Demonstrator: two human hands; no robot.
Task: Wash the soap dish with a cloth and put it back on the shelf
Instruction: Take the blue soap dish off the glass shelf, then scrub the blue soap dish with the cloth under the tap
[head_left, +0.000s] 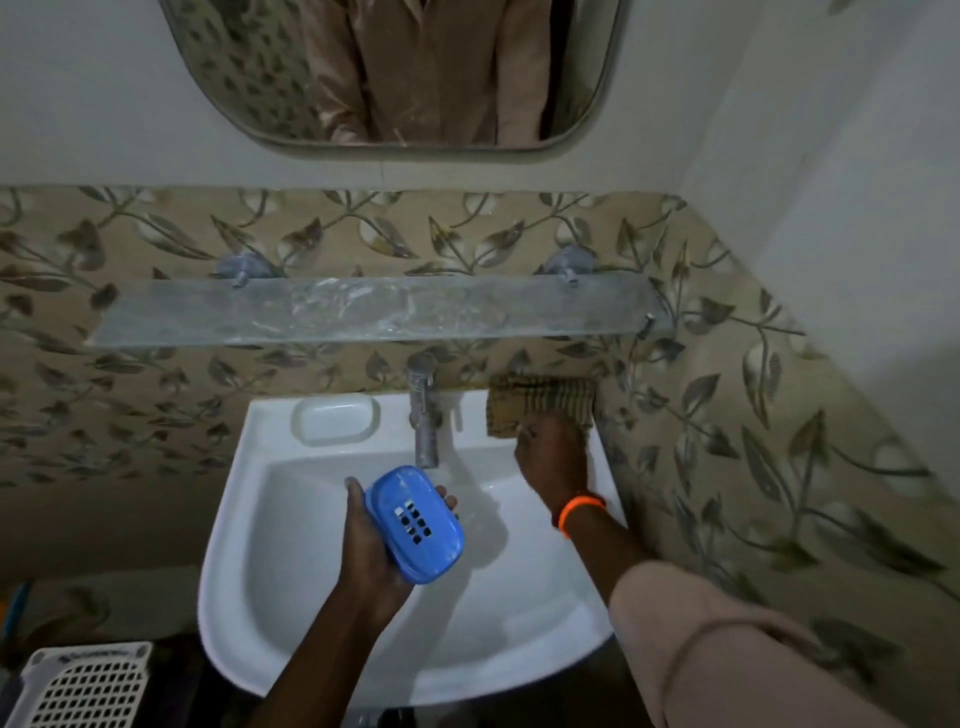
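My left hand (371, 545) holds a blue plastic soap dish (413, 522) with drain holes over the white sink basin (291, 561), just below the metal tap (425, 415). My right hand (553, 457), with an orange band at the wrist, rests on a brown striped cloth (535, 402) lying on the sink's back right corner; whether the fingers grip the cloth I cannot tell. Above the sink a glass shelf (374, 314) runs along the leaf-patterned wall with nothing on it.
A moulded soap recess (335, 418) sits at the sink's back left. A mirror (395, 78) hangs above the shelf. A white perforated basket (83, 686) stands on the floor at the lower left. The right wall is close to the sink.
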